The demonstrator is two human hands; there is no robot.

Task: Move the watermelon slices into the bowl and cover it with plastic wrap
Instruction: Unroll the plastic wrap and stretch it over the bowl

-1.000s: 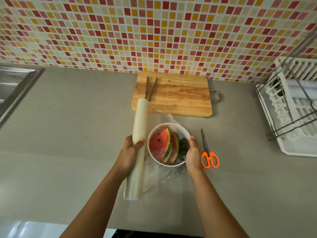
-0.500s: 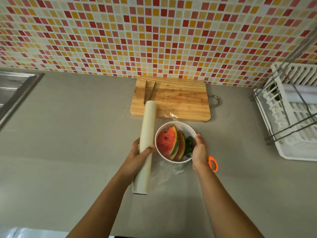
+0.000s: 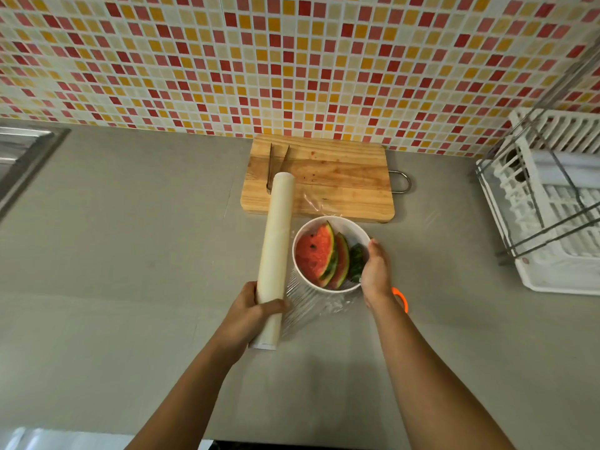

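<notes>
At the centre of the frame, a white bowl (image 3: 337, 219) holding the watermelon slices (image 3: 313, 254) stands on the grey tabletop (image 3: 130, 222), just below a wooden board (image 3: 341, 177) on which tongs (image 3: 276, 164) lie. Clear wrap (image 3: 311, 306) appears to be spread beneath it.

The bowl's right side is cupped by the right hand (image 3: 376, 271), thumb at the rim, probably so that it is kept steady. The roll (image 3: 277, 238) is gripped near its lower end by the left hand (image 3: 253, 310) and held lengthwise just left of the bowl, with wrap stretched from it, likely for drawing over the top. The bowl is not yet covered.

Compared with half a second earlier, the roll is gripped nearer its lower end and reaches further over the board. The orange scissors (image 3: 401, 297) are more fully hidden behind the right wrist.
</notes>
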